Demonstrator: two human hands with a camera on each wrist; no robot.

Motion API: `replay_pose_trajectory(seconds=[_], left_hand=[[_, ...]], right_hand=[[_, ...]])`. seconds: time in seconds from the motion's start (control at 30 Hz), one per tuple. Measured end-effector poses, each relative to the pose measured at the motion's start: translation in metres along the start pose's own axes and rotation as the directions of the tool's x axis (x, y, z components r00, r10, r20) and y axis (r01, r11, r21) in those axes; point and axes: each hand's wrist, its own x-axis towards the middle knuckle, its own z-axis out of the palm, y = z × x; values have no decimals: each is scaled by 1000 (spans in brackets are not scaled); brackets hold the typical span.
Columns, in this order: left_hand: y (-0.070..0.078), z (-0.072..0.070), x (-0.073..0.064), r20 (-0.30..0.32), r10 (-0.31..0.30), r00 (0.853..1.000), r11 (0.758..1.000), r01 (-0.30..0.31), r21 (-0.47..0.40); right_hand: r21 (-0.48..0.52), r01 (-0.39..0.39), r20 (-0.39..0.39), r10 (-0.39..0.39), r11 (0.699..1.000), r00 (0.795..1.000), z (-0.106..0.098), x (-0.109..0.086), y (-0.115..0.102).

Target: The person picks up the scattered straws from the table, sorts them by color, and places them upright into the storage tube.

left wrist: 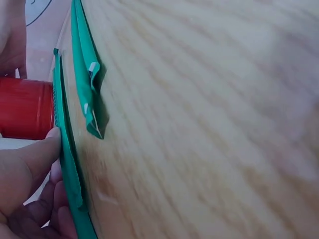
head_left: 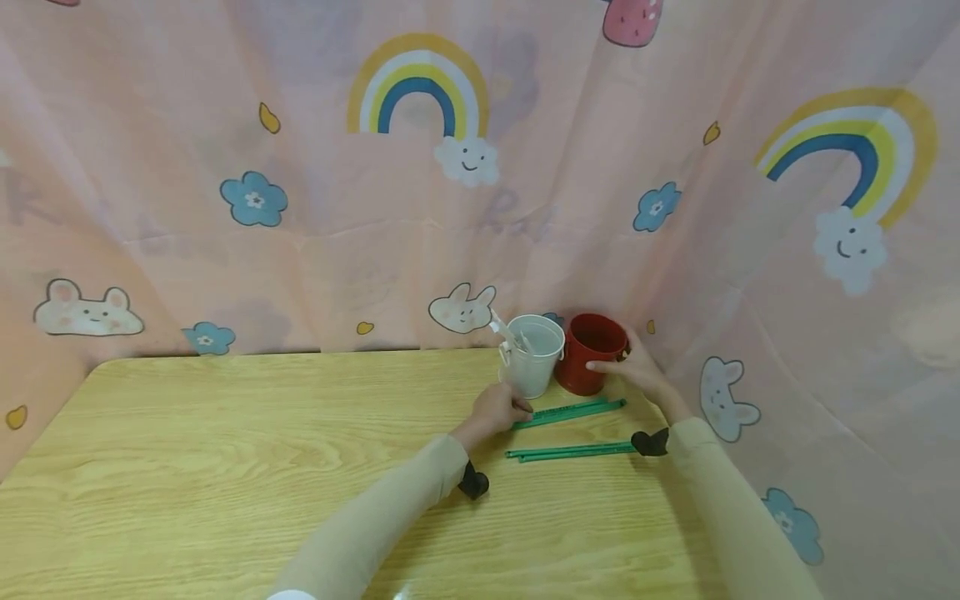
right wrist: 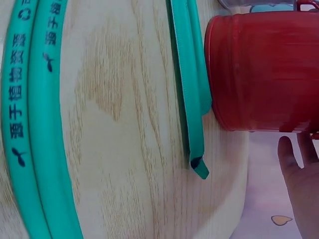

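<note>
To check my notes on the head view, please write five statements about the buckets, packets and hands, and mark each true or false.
1. The left hand touches green packets. True.
2. The white bucket stands right of the red bucket. False: it stands left.
3. The right hand touches the red bucket. True.
4. The white bucket is empty. False: a white item sticks out.
5. Other green packets lie on the table. True.
</note>
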Motion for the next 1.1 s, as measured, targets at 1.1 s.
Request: replay_pose_trajectory(seconds=[1.1], left_hand=[[10, -9, -5, 104, 46, 993, 974, -67, 216]], right_hand=[[-3, 23, 10, -23, 1000, 1000, 1, -9, -21]])
